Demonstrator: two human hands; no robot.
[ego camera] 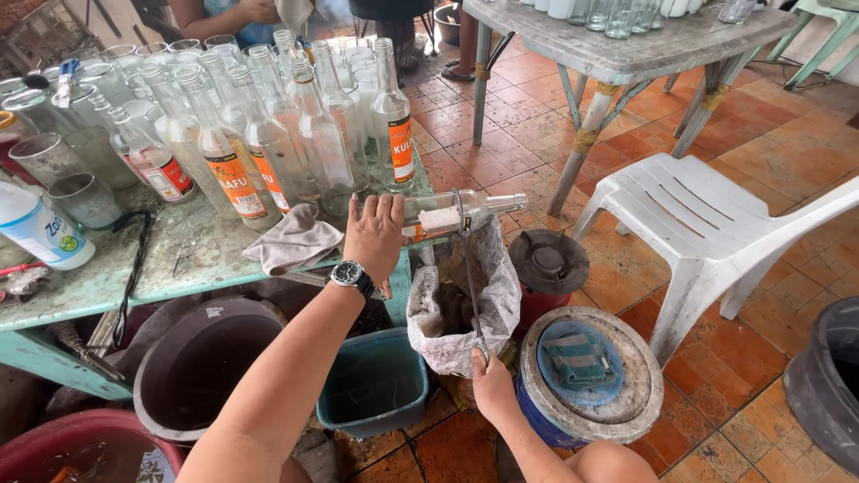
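Observation:
My left hand (374,234), with a black watch on its wrist, presses down on a clear glass bottle (472,211). The bottle lies on its side over the edge of the green table (192,259), neck pointing right. A thin metal rod (469,286) loops around the bottle near its shoulder and runs down to my right hand (491,383), which grips its lower end. Under the bottle hangs an open, dirty white sack (501,300).
Several empty clear bottles (268,134) and glasses (85,199) crowd the table, with a grey cloth (293,240). Below stand a teal bin (373,385), a dark bucket (201,362), a lidded blue drum (586,376) and a white plastic chair (707,224). Another person (242,13) sits behind.

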